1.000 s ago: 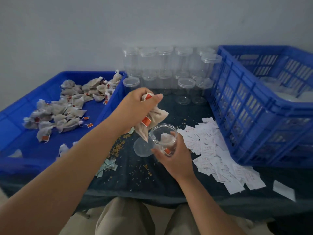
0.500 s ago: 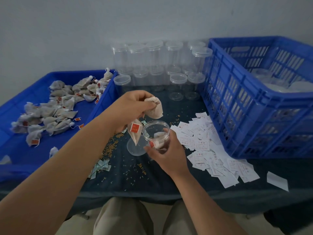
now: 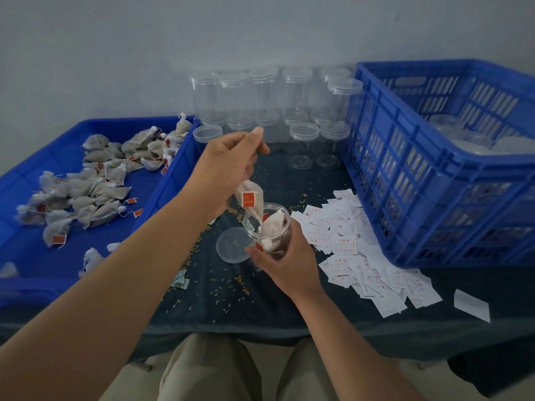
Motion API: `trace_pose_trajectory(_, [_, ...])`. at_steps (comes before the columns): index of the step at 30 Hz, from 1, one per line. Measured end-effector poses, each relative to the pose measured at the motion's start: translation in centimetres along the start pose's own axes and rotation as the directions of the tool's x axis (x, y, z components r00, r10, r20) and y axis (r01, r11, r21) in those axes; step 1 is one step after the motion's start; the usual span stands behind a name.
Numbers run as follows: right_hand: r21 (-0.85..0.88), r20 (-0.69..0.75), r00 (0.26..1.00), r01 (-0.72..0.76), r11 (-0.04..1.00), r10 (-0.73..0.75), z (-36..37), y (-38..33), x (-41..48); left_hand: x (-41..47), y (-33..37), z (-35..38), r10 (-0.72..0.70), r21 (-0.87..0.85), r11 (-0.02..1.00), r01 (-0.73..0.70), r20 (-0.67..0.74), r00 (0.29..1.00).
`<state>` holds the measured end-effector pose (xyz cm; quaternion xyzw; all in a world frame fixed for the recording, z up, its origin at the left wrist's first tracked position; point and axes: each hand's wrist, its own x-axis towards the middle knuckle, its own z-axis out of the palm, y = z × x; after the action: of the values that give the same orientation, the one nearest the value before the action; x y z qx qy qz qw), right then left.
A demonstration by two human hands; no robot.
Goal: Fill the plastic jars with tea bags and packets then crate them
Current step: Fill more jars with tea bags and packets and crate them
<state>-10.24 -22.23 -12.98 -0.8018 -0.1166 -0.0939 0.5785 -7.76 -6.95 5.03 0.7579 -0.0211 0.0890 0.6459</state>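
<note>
Frame centre: right hand (image 3: pixel 285 263) wrapped around open clear jar (image 3: pixel 267 231) holding tea bags, left hand (image 3: pixel 228 166) above it pinching a tea bag (image 3: pixel 251 199) whose tip dips into the mouth; lid (image 3: pixel 233 245) lies just left on dark table (image 3: pixel 231 296).

The left hand (image 3: pixel 228 166) covers the top of the tea bag (image 3: pixel 251 199) it pinches, so the grip itself cannot be seen. The right hand (image 3: pixel 285 261) wraps the lower half of the open jar (image 3: pixel 267 231), hiding its base. Print on the white packets (image 3: pixel 362 256) is too small to read. At the right of the frame, the blue crate (image 3: pixel 405 175) is cut off by the edge, and the jars inside it blur together. The blue tray (image 3: pixel 173 180) runs off the left edge.
</note>
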Motion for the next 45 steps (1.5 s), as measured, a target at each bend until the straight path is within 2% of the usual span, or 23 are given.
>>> trace_pose_trajectory(1, [-0.002,0.001,1.000,-0.003,1.000,0.003,0.0,0.0,0.0,0.0,-0.2,0.1,0.023,0.145,0.989,-0.027,0.033,0.999])
trace_pose_trajectory(2, [-0.005,0.000,1.000,-0.004,1.000,0.004,0.0,0.0,0.0,-0.1,-0.6,0.2,0.026,0.347,0.936,-0.057,0.094,0.995])
trace_pose_trajectory(4, [-0.011,-0.002,1.000,0.001,1.000,-0.001,0.0,0.0,0.0,-0.5,-1.7,0.0,-0.026,0.648,0.753,-0.110,0.196,0.980])
trace_pose_trajectory(7, [-0.011,0.003,1.000,-0.001,1.000,0.001,0.0,0.1,0.1,-1.5,-3.0,-0.6,-0.110,0.784,0.611,-0.104,0.215,0.970])
trace_pose_trajectory(10, [-0.019,0.008,1.000,0.002,1.000,-0.002,0.0,0.1,0.1,-2.7,-3.8,-1.2,-0.102,0.880,0.405,-0.246,0.311,0.945])
trace_pose_trajectory(12, [-0.017,0.021,1.000,0.005,1.000,-0.005,0.0,0.1,0.1,-3.6,-4.1,-1.4,-0.068,0.883,0.320,-0.344,0.383,0.921])
trace_pose_trajectory(14, [-0.027,0.033,0.999,0.014,1.000,-0.013,0.0,0.2,0.0,-4.3,-4.3,-0.8,-0.109,0.855,0.349,-0.384,0.444,0.889])
trace_pose_trajectory(16, [-0.049,0.045,0.999,0.030,0.998,-0.028,0.0,0.2,0.0,-5.0,-4.6,0.1,-0.206,0.843,0.414,-0.344,0.455,0.866])
trace_pose_trajectory(17, [-0.056,0.051,0.998,0.042,0.998,-0.039,0.0,0.3,0.0,-5.1,-4.8,0.6,-0.240,0.845,0.412,-0.342,0.462,0.854])
trace_pose_trajectory(20, [-0.043,0.070,0.995,0.069,0.997,-0.066,0.0,0.3,0.0,-4.8,-5.1,1.7,-0.282,0.860,0.317,-0.401,0.489,0.826])
trace_pose_trajectory(21, [-0.041,0.072,0.995,0.068,0.997,-0.065,0.0,0.4,0.0,-4.7,-4.9,1.8,-0.293,0.861,0.318,-0.397,0.488,0.822])
trace_pose_trajectory(23, [-0.044,0.069,0.996,0.056,0.997,-0.052,0.0,0.6,0.1,-4.4,-4.4,1.7,-0.298,0.848,0.416,-0.328,0.468,0.832])
trace_pose_trajectory(25, [-0.030,0.065,0.997,0.043,0.999,-0.041,0.1,0.6,0.1,-4.4,-4.3,1.0,-0.235,0.775,0.605,-0.181,0.391,0.890])
trace_pose_trajectory(26, [-0.021,0.058,0.998,0.038,0.999,-0.036,0.1,0.6,0.1,-4.3,-4.6,0.6,-0.138,0.717,0.682,-0.145,0.320,0.937])
trace_pose_trajectory(28, [-0.024,0.029,0.999,0.031,0.999,-0.030,0.2,0.3,0.0,-3.9,-5.7,-0.6,0.105,0.610,0.778,-0.147,0.104,0.989])
trace_pose_trajectory(29, [-0.032,0.015,0.999,0.031,0.999,-0.031,0.1,0.2,0.0,-3.5,-6.5,-1.5,0.175,0.574,0.808,-0.135,-0.014,0.984])
trace_pose_trajectory(30, [-0.040,0.006,1.000,0.030,0.999,-0.030,0.1,0.0,-0.1,-2.9,-7.4,-2.5,0.185,0.564,0.821,-0.089,-0.115,0.976])
trace_pose_trajectory(32, [-0.042,0.000,1.000,0.028,0.999,-0.028,0.0,-0.2,-0.1,-1.5,-9.2,-5.0,0.080,0.636,0.768,0.074,-0.210,0.974])
trace_pose_trajectory(34, [-0.049,-0.005,0.999,0.033,0.998,-0.033,0.0,-0.4,-0.1,0.0,-11.4,-7.3,-0.096,0.806,0.559,0.198,-0.174,0.980])
trace_pose_trajectory(36, [-0.055,-0.004,0.999,0.038,0.998,-0.038,0.0,-0.5,-0.1,1.3,-13.3,-8.5,-0.226,0.895,0.391,0.216,-0.135,0.965])
trace_pose_trajectory(38, [-0.053,-0.004,0.999,0.034,0.998,-0.035,0.0,-0.5,-0.1,2.3,-14.7,-8.5,-0.256,0.909,0.368,0.193,-0.100,0.961])
trace_pose_trajectory(40, [-0.051,-0.003,0.999,0.032,0.998,-0.032,0.0,-0.4,-0.1,3.2,-15.9,-8.3,-0.230,0.916,0.362,0.175,-0.094,0.969])
trace_pose_trajectory(45, [-0.041,0.000,1.000,0.026,0.999,-0.026,0.0,-0.4,0.0,4.5,-17.4,-8.4,-0.134,0.920,0.328,0.216,-0.181,0.974])
